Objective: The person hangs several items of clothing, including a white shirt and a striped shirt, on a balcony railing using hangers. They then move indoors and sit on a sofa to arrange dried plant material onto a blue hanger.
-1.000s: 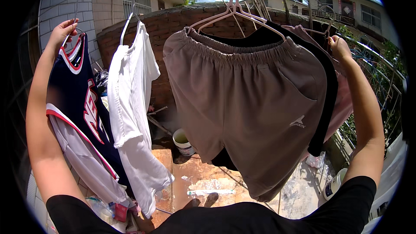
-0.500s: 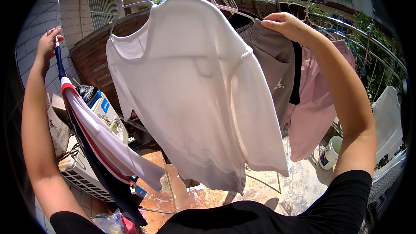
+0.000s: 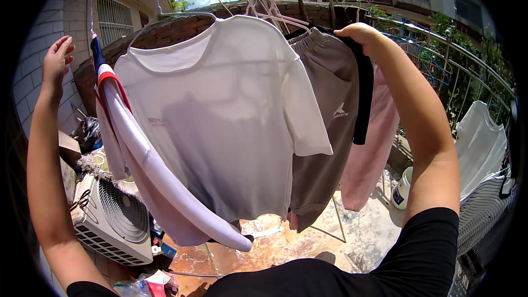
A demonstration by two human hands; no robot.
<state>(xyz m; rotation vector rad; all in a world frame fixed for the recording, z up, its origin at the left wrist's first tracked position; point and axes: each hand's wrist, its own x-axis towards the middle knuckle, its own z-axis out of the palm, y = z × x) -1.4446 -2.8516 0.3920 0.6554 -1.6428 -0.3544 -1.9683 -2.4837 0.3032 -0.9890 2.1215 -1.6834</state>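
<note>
My left hand (image 3: pixel 59 59) is raised at the far left, its fingers apart and loosely bent, with nothing in it. Just right of it hangs a long-sleeved jacket (image 3: pixel 129 148) in white, navy and red. In the middle a white short-sleeved T-shirt (image 3: pixel 220 115) hangs on a light hanger (image 3: pixel 190 15). Behind its right side are grey pants (image 3: pixel 324 99) with a gathered waist. At their upper right my right hand (image 3: pixel 360 37) pinches the edge of a black garment (image 3: pixel 363 104), which mostly hides behind the pants. Pink pants (image 3: pixel 379 132) hang farther back.
An air-conditioner outdoor unit (image 3: pixel 118 217) stands at the left by a tiled wall. A white bucket (image 3: pixel 403 187) is on the floor at right. Metal railing (image 3: pixel 473 55) runs along the right, with a white garment (image 3: pixel 481 143) hanging there. A brick wall (image 3: pixel 209 8) lies behind.
My left hand has let go of the jacket, which now hangs closer to the T-shirt. The T-shirt has turned to face me more squarely. My right hand still grips at the pants' top.
</note>
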